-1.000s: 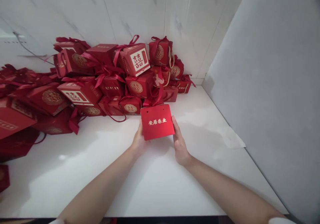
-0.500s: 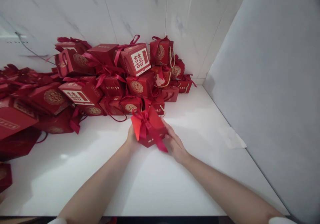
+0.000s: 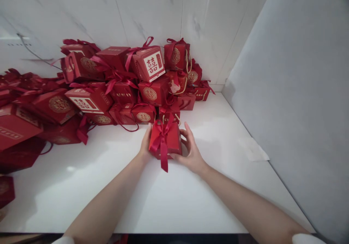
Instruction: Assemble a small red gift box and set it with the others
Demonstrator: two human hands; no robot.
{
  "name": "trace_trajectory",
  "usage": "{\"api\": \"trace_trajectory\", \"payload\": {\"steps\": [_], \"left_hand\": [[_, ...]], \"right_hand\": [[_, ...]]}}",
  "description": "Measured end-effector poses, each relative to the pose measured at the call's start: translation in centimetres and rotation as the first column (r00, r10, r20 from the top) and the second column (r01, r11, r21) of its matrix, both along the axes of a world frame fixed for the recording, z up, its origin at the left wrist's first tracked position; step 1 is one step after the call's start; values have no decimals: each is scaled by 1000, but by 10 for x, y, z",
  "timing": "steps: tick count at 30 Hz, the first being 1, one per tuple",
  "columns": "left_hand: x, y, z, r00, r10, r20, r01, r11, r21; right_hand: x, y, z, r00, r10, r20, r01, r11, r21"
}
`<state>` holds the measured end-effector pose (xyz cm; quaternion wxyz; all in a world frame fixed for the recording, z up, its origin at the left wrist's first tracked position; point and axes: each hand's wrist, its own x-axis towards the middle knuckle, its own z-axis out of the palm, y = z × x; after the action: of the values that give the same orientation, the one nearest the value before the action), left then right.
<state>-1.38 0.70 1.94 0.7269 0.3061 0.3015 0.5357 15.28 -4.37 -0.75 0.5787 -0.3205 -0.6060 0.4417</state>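
Note:
A red gift box (image 3: 173, 138) with a dark pink ribbon bow on top is held between both hands, over the middle of the white table. My left hand (image 3: 145, 144) presses along its left side, the fingertips partly hidden behind the box. On the other side, my right hand (image 3: 191, 149) grips the right edge with thumb at the front and curved fingers at the side. The ribbon's tail (image 3: 164, 156) hangs down over the front face. Just behind stands another red box (image 3: 169, 116) with a rope handle.
Stacked red boxes (image 3: 151, 93) with ribbons line the tiled wall from the left to the centre. A grey panel (image 3: 294, 91) bounds the white table (image 3: 174, 207) on the right. Beside it lies a pale sheet (image 3: 255, 149). One red box (image 3: 5, 191) sits at the left edge.
The held box has turned so its front faces me more squarely, and has shifted slightly right. My right hand's fingers have spread and moved around its right side.

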Motion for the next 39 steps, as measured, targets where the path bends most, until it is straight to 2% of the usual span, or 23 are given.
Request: {"api": "trace_trajectory", "payload": {"steps": [2, 5, 8, 12, 15, 22, 30, 33, 36, 39], "left_hand": [[1, -3, -3, 999, 31, -32, -27, 992, 124], [2, -7, -6, 971, 1, -238, 77, 946, 315], [2, -7, -7, 903, 58, -426, 119, 919, 377], [-1, -3, -6, 899, 139, -416, 34, 924, 382], [-4, 0, -7, 907, 113, -405, 34, 940, 340], [-5, -2, -10, 919, 80, -386, 31, 961, 274], [-4, -4, -8, 915, 80, -395, 34, 961, 274], [-2, -4, -7, 907, 103, -408, 14, 961, 275], [-1, -4, -5, 867, 188, -462, -33, 946, 323], [-1, -5, -3, 822, 275, -499, -64, 915, 399]], "right_hand": [[2, 3, -1, 989, -137, -56, 136, 990, -31], [5, 5, 1, 958, -252, -136, 242, 966, -87], [6, 6, 2, 967, -171, -188, 142, 977, -158], [7, 9, 1, 954, 28, -297, -108, 961, -253], [7, 10, 0, 941, 42, -337, -146, 945, -291], [7, 10, 3, 940, 13, -342, -134, 933, -334], [8, 10, 3, 934, 20, -356, -154, 923, -351], [6, 9, 1, 949, -36, -313, -70, 944, -321], [5, 6, 0, 959, -133, -251, 66, 964, -258], [5, 5, 1, 966, -148, -211, 103, 972, -209]]}}
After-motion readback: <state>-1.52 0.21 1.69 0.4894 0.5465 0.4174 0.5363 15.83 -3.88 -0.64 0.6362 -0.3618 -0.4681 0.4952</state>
